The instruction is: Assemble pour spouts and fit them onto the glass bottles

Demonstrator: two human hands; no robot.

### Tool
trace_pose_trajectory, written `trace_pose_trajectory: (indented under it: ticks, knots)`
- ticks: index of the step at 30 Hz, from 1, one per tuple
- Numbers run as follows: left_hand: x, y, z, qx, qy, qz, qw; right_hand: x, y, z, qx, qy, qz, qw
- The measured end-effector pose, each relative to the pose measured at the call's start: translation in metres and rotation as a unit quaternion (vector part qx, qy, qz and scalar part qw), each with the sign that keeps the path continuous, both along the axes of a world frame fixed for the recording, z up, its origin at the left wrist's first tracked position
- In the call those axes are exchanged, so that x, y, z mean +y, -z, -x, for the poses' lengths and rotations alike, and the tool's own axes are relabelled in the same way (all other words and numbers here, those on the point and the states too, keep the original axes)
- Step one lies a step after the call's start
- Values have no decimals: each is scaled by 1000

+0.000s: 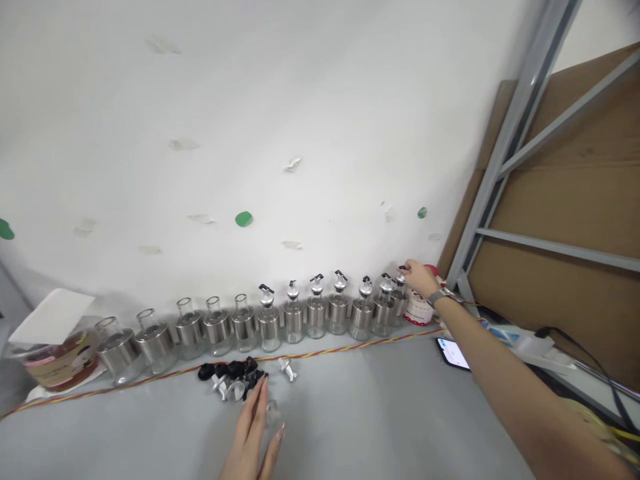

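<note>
A row of glass bottles with metal sleeves stands along the wall. Those on the left, such as this uncapped bottle, have bare necks; those on the right carry silver-and-black pourer spouts, like this one. My right hand reaches to the right end and pinches the top of a pourer spout on the last bottle. Low in the centre, my left hand has its fingers stretched out, fingertips at a pile of black stoppers. Silver spout pieces lie in that pile. One loose silver spout lies just right of it.
A red-and-yellow twisted cord runs across the grey table before the bottles. At left stands a plastic tub with paper on top. To the right are a white-and-red container, a phone, cables and a metal rack.
</note>
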State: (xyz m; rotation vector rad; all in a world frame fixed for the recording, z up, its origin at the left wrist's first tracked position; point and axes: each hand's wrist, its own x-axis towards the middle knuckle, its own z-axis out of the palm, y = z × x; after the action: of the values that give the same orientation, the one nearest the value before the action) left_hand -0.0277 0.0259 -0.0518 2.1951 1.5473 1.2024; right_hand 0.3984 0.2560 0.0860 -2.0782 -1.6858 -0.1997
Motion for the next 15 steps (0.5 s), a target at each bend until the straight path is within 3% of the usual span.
trace_pose_trajectory:
  ticks: [7, 15]
  knots:
    - [-1, -4, -4, -20, -27, -14, 999, -4, -4, 0, 27, -29, 10, 999]
    - [-4, -9, -6, -19, -28, -13, 999, -18, -24, -25, 72, -158, 43, 984]
